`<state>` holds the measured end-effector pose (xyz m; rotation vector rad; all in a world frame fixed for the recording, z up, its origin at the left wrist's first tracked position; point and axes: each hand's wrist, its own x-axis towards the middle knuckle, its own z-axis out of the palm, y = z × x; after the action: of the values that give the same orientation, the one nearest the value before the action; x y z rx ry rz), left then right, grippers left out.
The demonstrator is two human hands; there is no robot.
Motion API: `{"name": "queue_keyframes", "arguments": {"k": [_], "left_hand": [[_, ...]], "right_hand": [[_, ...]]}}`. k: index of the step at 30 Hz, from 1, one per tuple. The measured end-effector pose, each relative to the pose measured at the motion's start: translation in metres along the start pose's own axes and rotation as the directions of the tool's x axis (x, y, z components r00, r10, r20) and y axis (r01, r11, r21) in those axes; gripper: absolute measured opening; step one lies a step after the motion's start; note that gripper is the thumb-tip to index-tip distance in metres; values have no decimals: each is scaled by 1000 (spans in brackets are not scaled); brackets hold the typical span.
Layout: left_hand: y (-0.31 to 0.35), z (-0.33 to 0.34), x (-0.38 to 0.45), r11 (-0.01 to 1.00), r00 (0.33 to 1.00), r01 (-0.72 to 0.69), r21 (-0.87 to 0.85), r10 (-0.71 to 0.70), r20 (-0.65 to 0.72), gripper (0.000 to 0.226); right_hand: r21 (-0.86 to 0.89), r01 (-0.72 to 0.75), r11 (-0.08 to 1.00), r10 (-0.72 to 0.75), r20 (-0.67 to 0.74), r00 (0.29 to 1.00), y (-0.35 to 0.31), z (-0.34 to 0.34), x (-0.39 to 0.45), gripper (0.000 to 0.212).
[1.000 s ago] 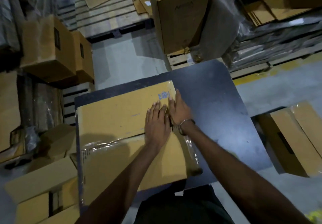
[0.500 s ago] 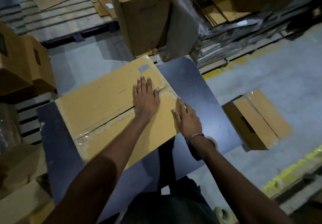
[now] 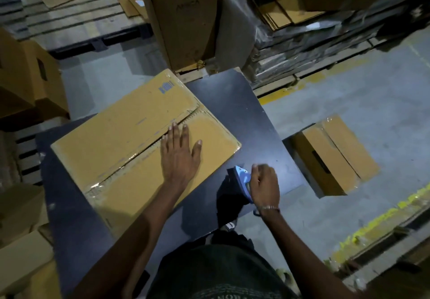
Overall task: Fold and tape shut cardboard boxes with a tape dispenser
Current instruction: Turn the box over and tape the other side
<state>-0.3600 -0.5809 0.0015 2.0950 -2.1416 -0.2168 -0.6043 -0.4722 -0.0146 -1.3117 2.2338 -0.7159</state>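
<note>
A person stands at a dark table (image 3: 244,103) in a dim warehouse, a closed cardboard box (image 3: 121,133) lying flat on it. The left hand (image 3: 180,156) rests palm down on the box's near flap, fingers spread, fingertips reaching the centre seam where the two top flaps meet. Clear tape glints along that seam and around the box's edges. The right hand (image 3: 265,185), a bracelet at its wrist, is curled around the handle of a blue tape dispenser (image 3: 243,179), which sits at the table's near right corner, just beside the box and not touching it. On the concrete floor (image 3: 372,103) to the right of the table lies a second box (image 3: 335,156), its flaps closed and shiny with tape. More cartons (image 3: 186,24) and flattened cardboard are stacked on pallets beyond the table and along the left side.
</note>
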Motion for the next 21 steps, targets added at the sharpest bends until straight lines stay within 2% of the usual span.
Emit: {"name": "queue_keyframes", "arguments": {"k": [2, 6, 8, 10, 13, 16, 19, 21], "left_hand": [[5, 0, 2, 1000, 1000, 16, -1, -16, 9, 73], [7, 0, 8, 998, 998, 51, -28, -50, 32, 73], [10, 0, 7, 998, 997, 60, -28, -59, 51, 73], [16, -1, 2, 996, 994, 76, -36, -73, 76, 72], [27, -3, -21, 997, 994, 58, -44, -54, 92, 70], [32, 2, -58, 996, 996, 5, -86, 3, 91, 71], [33, 5, -85, 978, 996, 50, -203, -34, 82, 73], [35, 6, -94, 961, 994, 88, -264, -67, 87, 73]], "right_hand": [[-131, -27, 991, 45, 133, 990, 33, 8, -23, 55], [-322, 133, 937, -47, 262, 964, 47, 18, -31, 35], [-359, 177, 916, -61, 313, 948, 46, 21, -23, 39], [-333, 106, 937, 10, 329, 944, 42, 21, -13, 45], [-318, 17, 948, 92, 324, 942, 38, 14, -2, 37], [-200, -32, 979, 92, 298, 950, 40, 2, 14, 31], [39, -288, 957, 263, 302, 916, 34, -23, 32, 35], [268, -440, 857, 337, 354, 872, 15, -53, 39, 31]]}}
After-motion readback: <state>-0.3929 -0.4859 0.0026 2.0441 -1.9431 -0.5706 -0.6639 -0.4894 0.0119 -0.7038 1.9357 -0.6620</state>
